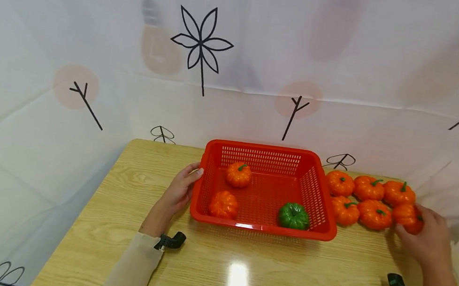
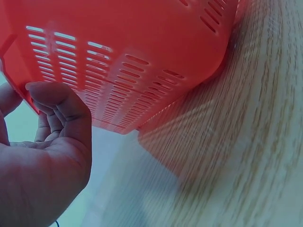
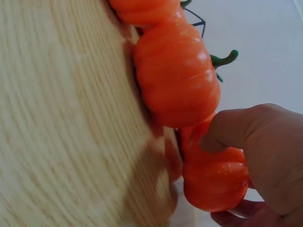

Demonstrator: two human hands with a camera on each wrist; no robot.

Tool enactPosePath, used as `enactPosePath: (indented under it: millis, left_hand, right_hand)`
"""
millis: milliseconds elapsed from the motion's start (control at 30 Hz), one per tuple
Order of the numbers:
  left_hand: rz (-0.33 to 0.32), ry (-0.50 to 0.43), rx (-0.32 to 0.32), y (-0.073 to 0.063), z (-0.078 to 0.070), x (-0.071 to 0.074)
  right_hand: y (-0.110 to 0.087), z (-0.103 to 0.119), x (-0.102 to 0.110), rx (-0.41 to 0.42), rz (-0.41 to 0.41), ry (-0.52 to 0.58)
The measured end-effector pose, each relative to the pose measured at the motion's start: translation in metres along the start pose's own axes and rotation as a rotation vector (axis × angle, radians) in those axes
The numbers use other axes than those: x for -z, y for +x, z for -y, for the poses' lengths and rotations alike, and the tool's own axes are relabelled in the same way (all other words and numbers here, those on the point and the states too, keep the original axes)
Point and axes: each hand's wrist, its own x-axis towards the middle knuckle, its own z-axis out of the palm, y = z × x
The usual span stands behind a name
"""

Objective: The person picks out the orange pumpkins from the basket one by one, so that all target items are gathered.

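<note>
A red plastic basket (image 1: 262,229) stands on the wooden table, holding two orange pumpkins (image 1: 238,174) and a green pumpkin (image 1: 294,216). My left hand (image 1: 179,189) pinches the basket's left rim between thumb and fingers, as the left wrist view shows from below. At the far right, my right hand (image 1: 431,234) grips a small orange pumpkin (image 3: 215,177) with thumb and fingers around its sides. That pumpkin is at the right end of the front row, and the right wrist view shows it beside another orange pumpkin (image 3: 177,75) with a green stem.
Several more orange pumpkins (image 1: 369,188) sit in two rows right of the basket, close against its wall. The wooden table (image 1: 282,276) extends in front. A white patterned cloth (image 1: 247,60) hangs behind the table and along its sides.
</note>
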Motion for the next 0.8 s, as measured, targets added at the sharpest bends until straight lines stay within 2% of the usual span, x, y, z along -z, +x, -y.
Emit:
enactPosePath:
  millis: [167,400,567,800]
  left_hand:
    - [-0.004,0.004,0.003,-0.0003,-0.0012,-0.0011]
    - [-0.017,-0.020,0.000,-0.0006,-0.0010,-0.0030]
    - [-0.002,-0.032,0.000,-0.0010,-0.0003,-0.0021]
    - [0.031,-0.033,-0.020,-0.0007,0.0002,-0.0013]
  right_hand:
    - [-0.0009,-0.0046,-0.0044,0.008,0.020,0.000]
    - [-0.0020,-0.0064,-0.0061,0.010,0.000,0.004]
    - [-0.0022,-0.0080,-0.0059,0.021,-0.002,0.011]
    - [-0.0026,-0.0081,-0.0021,0.003,0.040,0.007]
